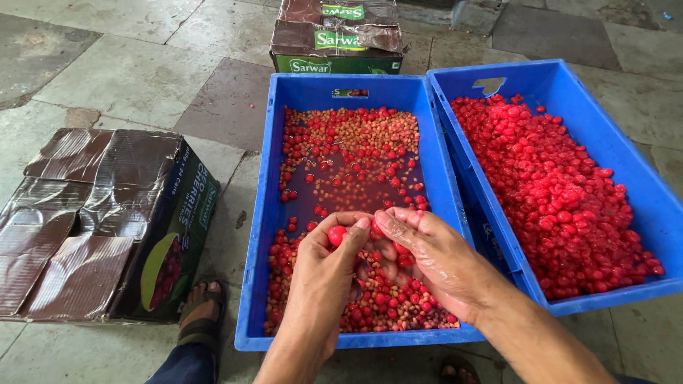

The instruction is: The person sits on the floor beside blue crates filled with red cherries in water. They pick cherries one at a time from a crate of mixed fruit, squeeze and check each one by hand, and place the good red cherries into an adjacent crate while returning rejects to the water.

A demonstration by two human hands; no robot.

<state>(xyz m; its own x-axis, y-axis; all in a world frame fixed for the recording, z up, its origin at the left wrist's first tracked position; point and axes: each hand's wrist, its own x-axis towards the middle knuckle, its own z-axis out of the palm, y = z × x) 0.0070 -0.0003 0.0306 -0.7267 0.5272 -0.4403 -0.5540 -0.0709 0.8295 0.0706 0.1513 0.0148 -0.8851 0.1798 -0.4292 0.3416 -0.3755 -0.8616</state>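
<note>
Red and glossy, a small round cherry (336, 235) sits pinched in my left hand (324, 270). My right hand (427, 252) cups more cherries, fingers curled, touching the left. Both hover over the near blue plastic crate (257, 213) of cherries and pits; a fuller blue crate (640, 178) stands just right.

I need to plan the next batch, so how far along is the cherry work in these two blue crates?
Done: the right crate is heaped with red cherries. In hand: the left hand pinches one cherry while the right hand cups a few more. Left: the left crate holds scattered cherries among pale pits in red liquid.
</note>
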